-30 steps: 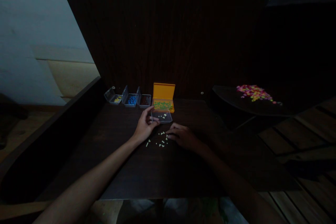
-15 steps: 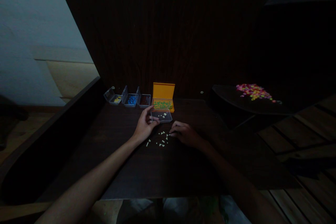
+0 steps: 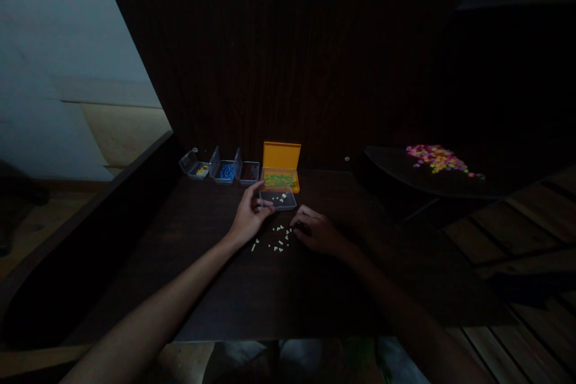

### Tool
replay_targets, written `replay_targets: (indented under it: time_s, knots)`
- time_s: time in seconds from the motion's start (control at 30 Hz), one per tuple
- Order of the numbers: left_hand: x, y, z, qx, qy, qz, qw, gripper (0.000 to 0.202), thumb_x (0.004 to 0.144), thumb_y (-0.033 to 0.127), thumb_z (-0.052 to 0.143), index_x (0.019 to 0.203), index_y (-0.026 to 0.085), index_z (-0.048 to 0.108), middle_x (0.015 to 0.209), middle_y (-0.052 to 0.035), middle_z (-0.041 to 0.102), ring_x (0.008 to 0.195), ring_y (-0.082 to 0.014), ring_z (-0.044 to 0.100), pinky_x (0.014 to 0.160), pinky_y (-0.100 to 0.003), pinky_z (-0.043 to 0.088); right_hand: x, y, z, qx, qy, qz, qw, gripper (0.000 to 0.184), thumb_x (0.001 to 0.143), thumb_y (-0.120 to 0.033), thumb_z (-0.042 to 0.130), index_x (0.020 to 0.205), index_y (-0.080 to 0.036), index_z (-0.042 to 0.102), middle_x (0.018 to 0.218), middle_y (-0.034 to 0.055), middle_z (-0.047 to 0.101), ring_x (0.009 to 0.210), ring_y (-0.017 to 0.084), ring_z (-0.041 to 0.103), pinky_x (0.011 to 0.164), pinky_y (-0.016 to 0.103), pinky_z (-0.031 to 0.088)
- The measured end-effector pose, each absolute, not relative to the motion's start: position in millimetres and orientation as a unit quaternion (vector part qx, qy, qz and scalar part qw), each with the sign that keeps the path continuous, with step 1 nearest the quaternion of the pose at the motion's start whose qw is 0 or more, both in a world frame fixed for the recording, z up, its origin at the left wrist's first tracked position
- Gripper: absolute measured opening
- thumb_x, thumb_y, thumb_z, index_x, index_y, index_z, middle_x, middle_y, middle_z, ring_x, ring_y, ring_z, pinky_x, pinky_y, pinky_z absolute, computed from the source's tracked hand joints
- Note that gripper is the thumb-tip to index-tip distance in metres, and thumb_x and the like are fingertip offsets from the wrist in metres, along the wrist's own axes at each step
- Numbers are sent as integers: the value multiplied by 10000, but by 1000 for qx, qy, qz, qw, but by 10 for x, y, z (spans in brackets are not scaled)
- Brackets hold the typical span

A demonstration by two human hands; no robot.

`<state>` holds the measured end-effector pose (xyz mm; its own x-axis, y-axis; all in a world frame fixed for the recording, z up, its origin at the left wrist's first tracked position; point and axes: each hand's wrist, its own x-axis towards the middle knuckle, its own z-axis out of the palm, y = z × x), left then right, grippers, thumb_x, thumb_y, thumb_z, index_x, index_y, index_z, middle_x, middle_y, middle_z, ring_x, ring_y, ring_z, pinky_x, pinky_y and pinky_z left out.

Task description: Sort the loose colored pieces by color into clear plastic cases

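My left hand grips the left end of a small clear plastic box, thumb on the near side and fingers around the far side. A few off-white pieces lie inside it. Several more small off-white pieces, some blocky and some like short sticks, are scattered on the dark table in front of the box. My right hand rests just right of this scatter. Its fingers are curled, with a gap between thumb and forefinger, and the tips are beside one off-white piece.
Behind the clear box stands an open orange case with green pieces. To its left are open clear boxes with dark pieces, blue pieces and yellow pieces. Colourful bits are heaped on a dark ledge at right.
My right thumb and forefinger have parted slightly beside the off-white pieces. The left hand and the clear box stay put; the whole view has shifted very slightly.
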<state>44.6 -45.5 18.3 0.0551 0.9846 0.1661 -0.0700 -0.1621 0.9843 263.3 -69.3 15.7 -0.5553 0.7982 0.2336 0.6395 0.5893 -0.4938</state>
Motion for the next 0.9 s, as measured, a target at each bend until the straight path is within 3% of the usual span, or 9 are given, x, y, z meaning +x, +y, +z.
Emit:
replay_targets:
  time_s: [0.4, 0.9]
  knots:
    - [458, -495, 221, 533, 435, 528, 499, 700, 655, 173, 734, 1313, 191, 494, 1155, -102, 615, 783, -142, 661, 718, -286, 522, 2620, -694, 149, -395, -866, 207, 227, 100, 903, -210, 572, 918, -202, 671, 942, 39, 602, 832, 157, 597, 775, 292, 475]
    - [464, -501, 230, 536, 437, 517, 504, 696, 648, 177, 722, 1303, 195, 488, 1123, -82, 621, 793, -146, 656, 726, -287, 520, 2605, -709, 156, -396, -867, 206, 219, 94, 875, -210, 609, 937, -195, 679, 959, 45, 614, 838, 162, 599, 780, 296, 475]
